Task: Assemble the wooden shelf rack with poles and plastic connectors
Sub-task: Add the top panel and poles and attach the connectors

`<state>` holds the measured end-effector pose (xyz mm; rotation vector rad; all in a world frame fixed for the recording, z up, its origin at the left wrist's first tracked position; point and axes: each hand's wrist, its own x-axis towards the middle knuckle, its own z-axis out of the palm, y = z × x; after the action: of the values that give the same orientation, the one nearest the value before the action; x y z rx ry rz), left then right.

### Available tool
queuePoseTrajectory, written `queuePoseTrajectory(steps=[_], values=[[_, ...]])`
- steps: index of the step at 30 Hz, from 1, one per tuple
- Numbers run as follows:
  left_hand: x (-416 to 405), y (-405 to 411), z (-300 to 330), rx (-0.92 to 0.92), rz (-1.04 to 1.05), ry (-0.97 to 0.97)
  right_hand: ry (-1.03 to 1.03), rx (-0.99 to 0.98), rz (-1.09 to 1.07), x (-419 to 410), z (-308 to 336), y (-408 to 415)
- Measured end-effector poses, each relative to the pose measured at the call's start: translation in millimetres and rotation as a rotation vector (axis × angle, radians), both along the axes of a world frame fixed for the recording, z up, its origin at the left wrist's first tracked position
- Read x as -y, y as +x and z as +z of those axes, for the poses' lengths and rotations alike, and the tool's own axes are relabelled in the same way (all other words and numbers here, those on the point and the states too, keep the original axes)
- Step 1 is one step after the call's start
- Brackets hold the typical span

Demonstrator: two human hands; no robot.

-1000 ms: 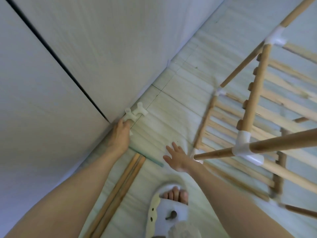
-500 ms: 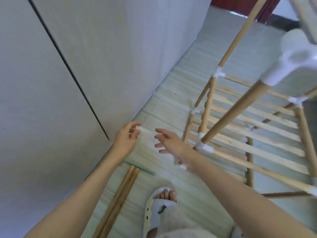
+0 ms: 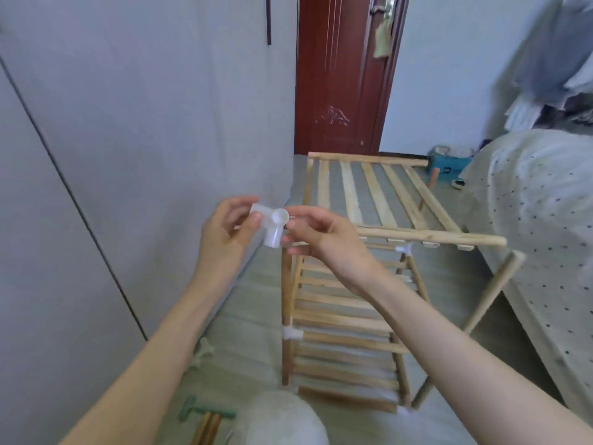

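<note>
A pale wardrobe panel [image 3: 96, 155] with a dark vertical seam fills the left of the frame, and at its foot on the floor lie a spare white connector [image 3: 202, 351], a green tool [image 3: 200, 414] and the ends of two loose wooden poles [image 3: 207, 428]. Raised in front of the panel, the person's left hand [image 3: 226, 234] grips one arm of a translucent white plastic connector [image 3: 272, 224], thumb and curled fingers closed round it, while the right hand [image 3: 324, 239] pinches the opposite side of the same piece between thumb and forefinger; the connector is held in the air between both hands, above the near left corner of the rack. Just right of the hands stands the partly built wooden shelf rack [image 3: 346, 316], its slatted tiers stacked below a top slatted shelf [image 3: 378, 194] and joined at the corners by white fittings, one upright pole [image 3: 491, 293] leaning free at the right. Behind it is a dark red door [image 3: 340, 75], and a teal box [image 3: 449, 165] sits on the floor near a bed with a dotted cover [image 3: 545, 236] along the right edge
</note>
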<state>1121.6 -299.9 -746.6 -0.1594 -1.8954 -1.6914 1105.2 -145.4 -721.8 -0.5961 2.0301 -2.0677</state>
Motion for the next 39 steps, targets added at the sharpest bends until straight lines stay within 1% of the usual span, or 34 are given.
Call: queuePoseTrajectory(steps=[4,6,10,14,16,18,21,23,25,28,32,39], values=[[-66.8,-4.6,34.4,-0.034,-0.162,-0.013,-0.184,-0.026,-0.084,-62.6,17.3,8.7],[-98.7,-9.9,44.8,-0.033,-0.242,-0.026,-0.24,-0.032,-0.112,-93.0,21.9,8.6],[-162.9,-27.0,59.3,-0.025,-0.362,-0.114,-0.285,-0.051,-0.156,-151.1,24.4,4.1],[-216.2,-44.8,58.5,0.011,-0.464,-0.187,-0.337,-0.033,-0.256,-203.0,20.9,-4.1],[-227.5,-54.1,53.8,0.022,-0.463,-0.23,-0.345,-0.029,-0.332,-219.1,16.3,-6.8],[-238.3,-65.0,46.1,0.016,-0.445,-0.347,-0.351,-0.016,-0.448,-237.3,7.9,-8.9],[-246.5,-77.0,30.2,0.002,-0.422,-0.586,-0.311,0.01,-0.619,-258.4,-5.6,-9.9],[-251.0,-81.9,21.1,0.015,-0.462,-0.702,-0.297,0.025,-0.685,-266.6,-12.0,-11.6],[-256.1,-86.1,16.0,0.02,-0.489,-0.818,-0.239,0.028,-0.734,-268.5,-16.1,-14.9],[-259.3,-89.2,12.9,-0.03,-0.464,-0.944,-0.098,-0.005,-0.786,-265.4,-20.9,-19.1],[-254.4,-95.1,10.0,-0.09,-0.362,-1.112,-0.007,-0.05,-0.79,-260.8,-25.3,-21.1],[-253.5,-92.1,11.8,-0.092,-0.393,-1.159,0.191,-0.162,-0.859,-264.3,-28.6,-25.3]])
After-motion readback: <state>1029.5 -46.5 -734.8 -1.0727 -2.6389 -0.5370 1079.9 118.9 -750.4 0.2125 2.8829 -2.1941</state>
